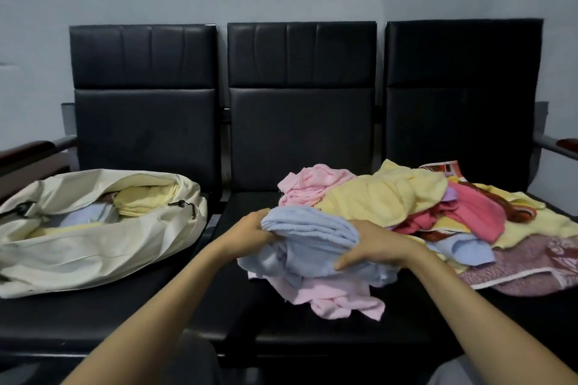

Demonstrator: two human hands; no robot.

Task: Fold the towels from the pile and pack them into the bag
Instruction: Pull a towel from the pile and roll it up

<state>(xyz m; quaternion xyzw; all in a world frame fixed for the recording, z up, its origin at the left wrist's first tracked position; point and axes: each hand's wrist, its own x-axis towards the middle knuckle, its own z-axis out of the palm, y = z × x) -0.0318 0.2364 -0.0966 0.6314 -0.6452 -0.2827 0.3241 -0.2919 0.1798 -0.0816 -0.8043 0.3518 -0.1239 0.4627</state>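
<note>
A light blue towel (308, 236) lies bunched on the middle seat, on top of a pink towel (337, 294). My left hand (253, 230) grips its left end and my right hand (372, 245) clamps over its right side. Behind and to the right spreads the pile of towels (438, 206) in yellow, pink, red, blue and a patterned maroon one. On the left seat lies the cream bag (93, 247), its zip open, with a folded yellow towel (144, 200) and a pale blue one showing inside.
The black three-seat bench (300, 122) stands against a pale wall. Wooden-topped armrests sit at the far left (28, 150) and far right (566, 145). The front strip of the left and middle seats shows bare black cushion.
</note>
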